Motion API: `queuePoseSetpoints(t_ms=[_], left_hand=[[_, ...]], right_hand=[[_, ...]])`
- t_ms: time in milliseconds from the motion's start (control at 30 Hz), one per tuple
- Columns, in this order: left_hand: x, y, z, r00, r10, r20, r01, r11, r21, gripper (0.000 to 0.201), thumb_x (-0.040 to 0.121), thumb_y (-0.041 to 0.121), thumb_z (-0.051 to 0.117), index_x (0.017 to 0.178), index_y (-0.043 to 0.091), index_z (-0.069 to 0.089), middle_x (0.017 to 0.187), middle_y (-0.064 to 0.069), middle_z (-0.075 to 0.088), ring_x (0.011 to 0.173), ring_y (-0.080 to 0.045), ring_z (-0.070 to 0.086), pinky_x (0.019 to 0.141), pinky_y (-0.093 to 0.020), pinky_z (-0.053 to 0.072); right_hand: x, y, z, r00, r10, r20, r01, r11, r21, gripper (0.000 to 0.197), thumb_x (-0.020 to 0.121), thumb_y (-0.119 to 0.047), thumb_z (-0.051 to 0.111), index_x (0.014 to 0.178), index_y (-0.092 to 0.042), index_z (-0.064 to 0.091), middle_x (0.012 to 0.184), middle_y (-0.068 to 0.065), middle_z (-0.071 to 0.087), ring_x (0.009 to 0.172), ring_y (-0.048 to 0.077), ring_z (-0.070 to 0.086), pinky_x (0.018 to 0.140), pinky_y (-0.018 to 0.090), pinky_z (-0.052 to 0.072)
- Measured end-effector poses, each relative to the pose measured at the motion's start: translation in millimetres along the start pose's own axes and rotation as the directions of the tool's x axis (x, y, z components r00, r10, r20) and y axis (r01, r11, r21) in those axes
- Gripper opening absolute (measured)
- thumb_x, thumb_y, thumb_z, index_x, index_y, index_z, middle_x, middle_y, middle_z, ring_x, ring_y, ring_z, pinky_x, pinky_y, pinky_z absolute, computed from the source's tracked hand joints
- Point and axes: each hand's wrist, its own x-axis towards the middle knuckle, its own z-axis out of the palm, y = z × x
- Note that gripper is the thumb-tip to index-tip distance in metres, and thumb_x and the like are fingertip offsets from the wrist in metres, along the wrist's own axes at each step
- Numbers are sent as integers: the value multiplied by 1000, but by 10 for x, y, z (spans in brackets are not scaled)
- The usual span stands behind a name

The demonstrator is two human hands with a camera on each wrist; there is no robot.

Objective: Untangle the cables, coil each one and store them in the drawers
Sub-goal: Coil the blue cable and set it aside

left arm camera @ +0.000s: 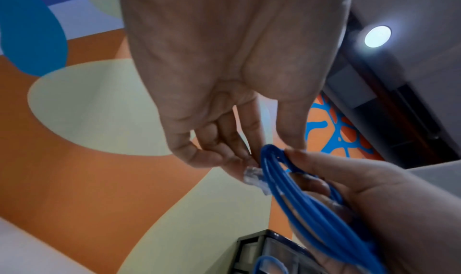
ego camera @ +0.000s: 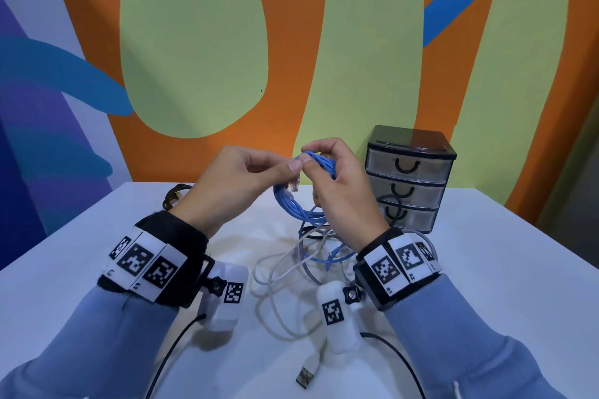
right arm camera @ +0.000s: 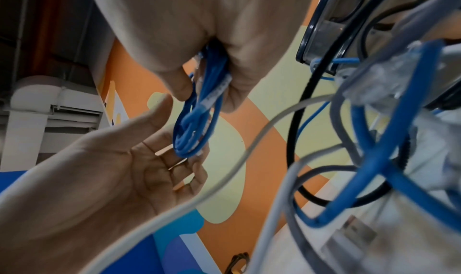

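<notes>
Coil (ego camera: 304, 191) raised off counter (ego camera: 486, 269), likely to clear tangle (ego camera: 308, 266). Right hand (ego camera: 343, 185) grips its loops; left hand (ego camera: 233, 181) pinches plug (left arm camera: 254, 176). 3 drawers (ego camera: 410, 181) shut.

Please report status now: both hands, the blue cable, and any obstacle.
Right hand grips blue cable coil. Left hand pinches its clear plug end. Coil's tail runs into the white and grey tangle on the table. Drawers all shut.
</notes>
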Motion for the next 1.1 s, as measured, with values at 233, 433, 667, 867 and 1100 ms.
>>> queuePoseSetpoints(t_ms=[233,433,667,867,1100], left_hand=[[-15,-8,58,994,-97,50,104,981,-165,26,86,21,79,112,18,82,86,-12,73,91,-21,64,99,-44,46],[-53,56,120,993,-104,63,117,962,-249,24,89,30,79,93,6,80,91,-5,70,92,-22,56,94,-39,46],[-51,62,143,997,-68,38,71,993,-94,21,94,26,77,80,11,72,75,2,64,77,-13,57,86,-33,45],[-77,114,238,978,-151,146,169,978,-123,32,86,26,64,58,22,51,70,2,42,77,-20,38,83,-41,33],[-24,28,119,996,-58,73,50,993,103,17,93,21,79,83,8,74,71,-7,65,71,-16,59,76,-35,45]], right_hand=[[-77,-113,-39,998,-65,13,66,995,-69,6,103,-23,61,98,-20,61,69,14,52,61,28,40,57,34,35],[-28,-95,-57,993,-99,-68,102,994,37,16,103,-18,65,93,-11,76,69,-6,66,55,4,51,58,20,40],[-1,-26,-33,991,-105,-83,108,994,23,18,103,-26,66,99,-13,78,73,-3,69,54,5,47,58,18,40],[-28,-71,-70,994,-100,-44,100,995,-18,23,102,-20,67,84,-9,78,56,-14,53,49,6,43,55,20,35],[-3,15,-74,996,-68,-58,67,997,-28,21,102,-23,67,86,-12,75,60,-14,56,51,6,45,60,25,35]])
